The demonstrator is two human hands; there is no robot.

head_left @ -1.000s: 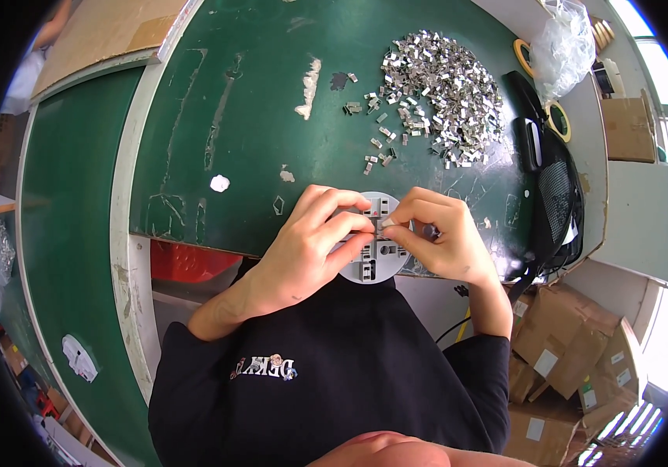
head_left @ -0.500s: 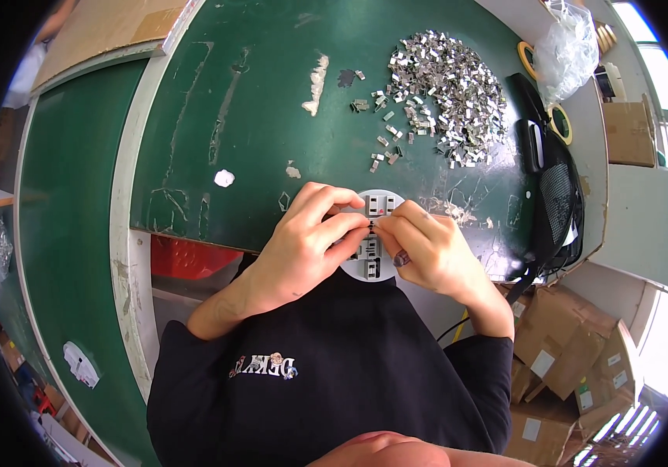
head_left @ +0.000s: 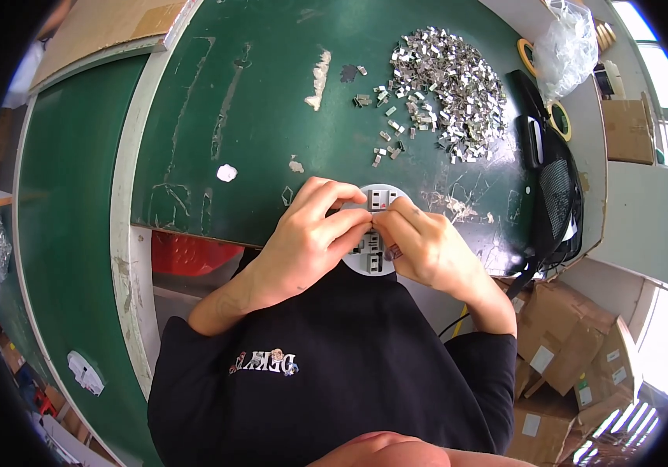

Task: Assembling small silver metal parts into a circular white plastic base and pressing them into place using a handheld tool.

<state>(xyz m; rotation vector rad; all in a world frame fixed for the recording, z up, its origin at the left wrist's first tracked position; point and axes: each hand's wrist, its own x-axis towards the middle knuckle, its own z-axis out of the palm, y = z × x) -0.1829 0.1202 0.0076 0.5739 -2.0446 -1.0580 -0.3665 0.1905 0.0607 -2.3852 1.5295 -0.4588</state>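
Observation:
A round white disc (head_left: 356, 261) with raised light-grey blocks and dark slots lies at the table's front edge, partly under my fingers. Over its middle, my left hand (head_left: 312, 232) is closed, thumb and index finger pinched together. My right hand (head_left: 427, 243), a ring on one finger, meets it there in a pinch of its own. Whatever sits between the two sets of fingertips is too small and covered to name. Beyond the hands, a large heap of small shiny metal clips (head_left: 458, 89) spreads over the green table, with several loose ones nearer me.
A black mesh bag (head_left: 555, 194) lies along the table's right edge, with a clear plastic bag (head_left: 567, 54) and tape rolls (head_left: 559, 123) near it. Cardboard boxes (head_left: 567, 335) stand at the lower right. Under the table's front edge is a red plastic bin (head_left: 194, 254).
The fingertips of both hands have drawn slightly closer together over the disc. The whole view has shifted a little; the heap of clips looks the same.

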